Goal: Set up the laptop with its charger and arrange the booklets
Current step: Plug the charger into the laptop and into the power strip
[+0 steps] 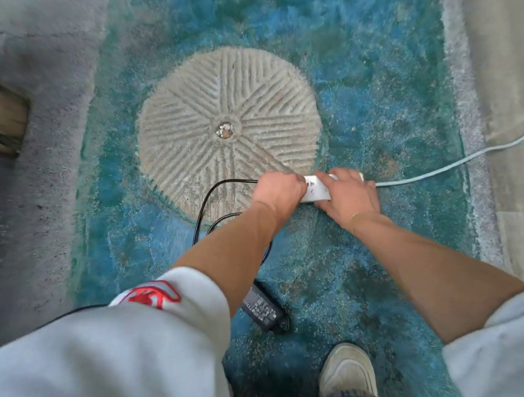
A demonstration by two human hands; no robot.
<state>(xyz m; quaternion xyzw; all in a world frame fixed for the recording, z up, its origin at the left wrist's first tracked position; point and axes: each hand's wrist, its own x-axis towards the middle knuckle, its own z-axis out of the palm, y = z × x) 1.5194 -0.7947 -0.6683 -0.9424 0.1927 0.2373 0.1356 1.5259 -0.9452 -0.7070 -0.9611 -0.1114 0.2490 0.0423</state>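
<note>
On the rug (368,91): black charger (262,309); boxy.

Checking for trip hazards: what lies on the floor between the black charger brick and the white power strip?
In the head view, only bare blue floor and a loop of black cable lie between the charger brick and the power strip; the left forearm crosses above.

Shaggy blue rug (369,82) — glossy white plastic power strip (315,191), matt black charger brick (261,309).

blue-green floor (369,82) | round grooved stone disc (228,125) set in it | pale shoe (348,372) at bottom
</note>
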